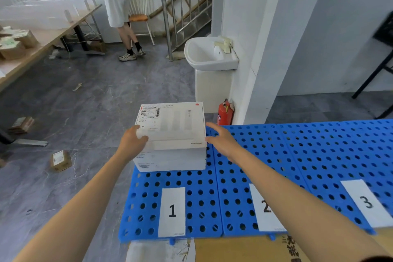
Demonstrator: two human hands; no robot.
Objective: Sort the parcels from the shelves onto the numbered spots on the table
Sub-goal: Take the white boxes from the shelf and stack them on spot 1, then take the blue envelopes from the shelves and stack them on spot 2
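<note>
A white parcel box (pixel 176 134) with a shipping label on its top rests on the blue perforated table surface (pixel 276 155), at the far end of the spot whose paper label reads 1 (pixel 172 211). My left hand (pixel 134 140) lies on the box's left top edge, fingers curled over it. My right hand (pixel 223 140) is just beside the box's right side, fingers spread, at most grazing it. Labels 2 (pixel 266 208) and 3 (pixel 365 202) lie further right; my right forearm partly covers label 2.
A white sink (pixel 210 55) and a red fire extinguisher (pixel 225 112) stand behind the table. A person (pixel 119 6) stands by a chair near the stairs. A wooden bench (pixel 38 44) with cardboard parcels runs along the left. A small parcel (pixel 60 160) lies on the floor.
</note>
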